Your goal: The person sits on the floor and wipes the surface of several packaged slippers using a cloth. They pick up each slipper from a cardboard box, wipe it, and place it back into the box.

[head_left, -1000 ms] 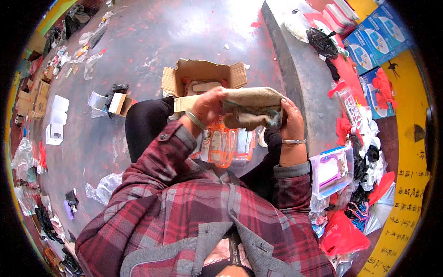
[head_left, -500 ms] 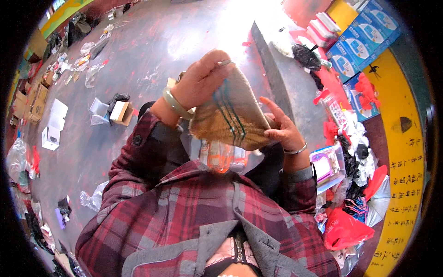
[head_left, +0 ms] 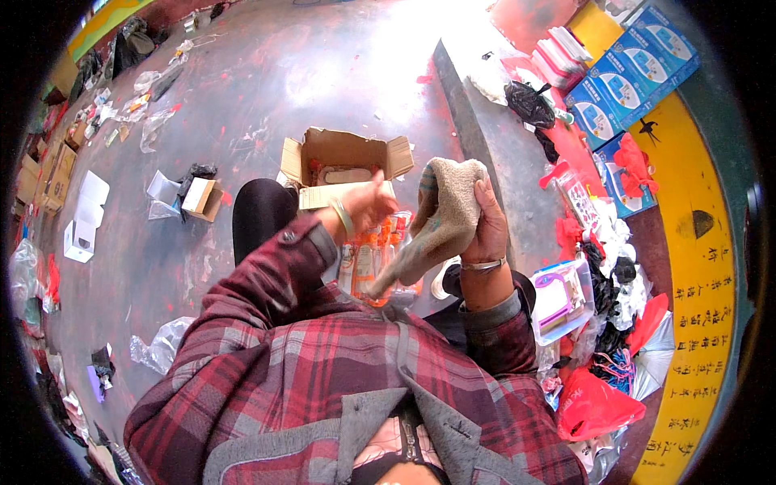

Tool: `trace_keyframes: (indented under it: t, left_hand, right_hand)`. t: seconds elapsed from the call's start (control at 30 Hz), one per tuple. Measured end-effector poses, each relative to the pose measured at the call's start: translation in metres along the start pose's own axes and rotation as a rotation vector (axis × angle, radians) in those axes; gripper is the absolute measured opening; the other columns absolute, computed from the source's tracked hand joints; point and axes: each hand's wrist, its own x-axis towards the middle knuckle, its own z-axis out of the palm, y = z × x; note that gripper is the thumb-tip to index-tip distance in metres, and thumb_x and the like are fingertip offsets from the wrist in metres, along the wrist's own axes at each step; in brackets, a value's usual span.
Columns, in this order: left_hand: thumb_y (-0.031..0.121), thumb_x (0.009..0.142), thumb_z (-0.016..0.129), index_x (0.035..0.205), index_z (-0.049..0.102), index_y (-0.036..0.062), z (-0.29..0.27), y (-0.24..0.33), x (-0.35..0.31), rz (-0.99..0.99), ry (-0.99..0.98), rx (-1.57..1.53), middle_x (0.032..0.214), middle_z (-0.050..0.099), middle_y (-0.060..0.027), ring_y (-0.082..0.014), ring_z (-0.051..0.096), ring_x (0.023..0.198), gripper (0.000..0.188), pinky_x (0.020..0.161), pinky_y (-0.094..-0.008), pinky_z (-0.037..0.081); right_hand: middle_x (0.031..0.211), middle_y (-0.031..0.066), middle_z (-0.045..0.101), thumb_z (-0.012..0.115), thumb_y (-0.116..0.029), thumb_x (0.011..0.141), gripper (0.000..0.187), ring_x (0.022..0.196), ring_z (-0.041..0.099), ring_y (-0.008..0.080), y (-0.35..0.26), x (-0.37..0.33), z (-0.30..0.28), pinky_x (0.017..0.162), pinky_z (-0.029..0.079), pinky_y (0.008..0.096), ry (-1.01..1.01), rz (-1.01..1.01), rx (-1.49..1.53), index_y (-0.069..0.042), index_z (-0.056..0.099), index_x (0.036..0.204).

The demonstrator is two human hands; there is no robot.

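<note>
A beige terry cloth (head_left: pixel 449 214) with faint blue-green stripes hangs in front of me. It gapes like a tube at the top and tapers to a narrow end at the lower left. My right hand (head_left: pixel 490 226) grips its right side, thumb up along the edge. To the left of the cloth, apart from it, is my left hand (head_left: pixel 365 206), with fingers stretched out and nothing in them. Below that hand lie several orange-and-white packages (head_left: pixel 364 263) between my legs. An open cardboard box (head_left: pixel 347 145) with similar orange things inside stands just beyond.
At my right is a clear plastic bin (head_left: pixel 566 303) with purple items, near a red bag (head_left: pixel 598 400) and heaped plastic bags. Blue cartons (head_left: pixel 622 81) are stacked by the yellow wall. A low dark ledge (head_left: pixel 469 113) crosses the floor. Small boxes (head_left: pixel 202 198) lie left.
My left hand has let go of the cloth and moved down and left of it. The cloth, once stretched between both hands, now hangs from my right hand. The cardboard box has come into sight.
</note>
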Motion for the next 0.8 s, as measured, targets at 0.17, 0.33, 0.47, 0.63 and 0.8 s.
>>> trace_keyframes:
  t: [0.17, 0.33, 0.47, 0.63, 0.8]
  left_hand:
    - [0.074, 0.08, 0.019, 0.128, 0.04, -0.0056, 0.069, -0.058, -0.011, -0.093, -0.27, -0.086, 0.126, 0.049, -0.017, -0.027, 0.048, 0.115, 0.095, 0.1, -0.0395, 0.034]
    - [0.06, 0.087, 0.037, 0.136, 0.028, 0.0021, 0.109, -0.027, -0.035, 0.268, -0.427, -0.357, 0.132, 0.043, -0.0128, -0.0257, 0.043, 0.12, 0.077, 0.104, -0.039, 0.031]
    - [0.023, 0.088, 0.057, 0.115, 0.052, 0.004, 0.084, 0.002, -0.039, 0.411, -0.296, -0.063, 0.11, 0.059, -0.0074, -0.0164, 0.056, 0.102, 0.033, 0.091, -0.0337, 0.043]
    - [0.015, 0.087, 0.059, 0.096, 0.058, 0.0026, 0.083, 0.027, -0.058, 0.471, -0.054, 0.016, 0.091, 0.062, -0.0057, -0.0157, 0.061, 0.083, 0.016, 0.078, -0.0296, 0.05]
    - [0.014, 0.085, 0.062, 0.092, 0.06, 0.0019, 0.072, 0.024, -0.064, 0.524, 0.032, 0.165, 0.082, 0.061, -0.003, -0.0124, 0.059, 0.075, 0.015, 0.071, -0.0247, 0.049]
  right_hand:
    - [0.115, 0.0138, 0.055, 0.047, -0.017, 0.091, 0.032, 0.107, 0.054, 0.0271, 0.003, -0.003, -0.026, 0.094, 0.042, 0.0416, 0.049, 0.047, -0.054, -0.003, 0.046, 0.119]
    - [0.115, 0.0154, 0.056, 0.046, -0.018, 0.091, 0.031, 0.109, 0.053, 0.0283, -0.007, 0.0, -0.035, 0.095, 0.041, 0.0427, 0.102, 0.005, 0.017, 0.001, 0.05, 0.115]
    - [0.114, 0.0131, 0.053, 0.05, -0.007, 0.085, 0.039, 0.107, 0.052, 0.0269, -0.017, 0.0, -0.053, 0.095, 0.04, 0.041, 0.16, -0.035, -0.075, -0.002, 0.042, 0.123]
    - [0.108, 0.0123, 0.056, 0.055, 0.002, 0.079, 0.037, 0.097, 0.057, 0.0251, -0.036, -0.001, -0.09, 0.086, 0.047, 0.0365, 0.313, 0.024, -0.434, 0.0, 0.046, 0.116]
    - [0.108, 0.0126, 0.057, 0.059, 0.004, 0.078, 0.041, 0.096, 0.059, 0.0243, -0.033, -0.003, -0.116, 0.083, 0.049, 0.0349, 0.316, 0.11, -0.659, 0.003, 0.045, 0.116]
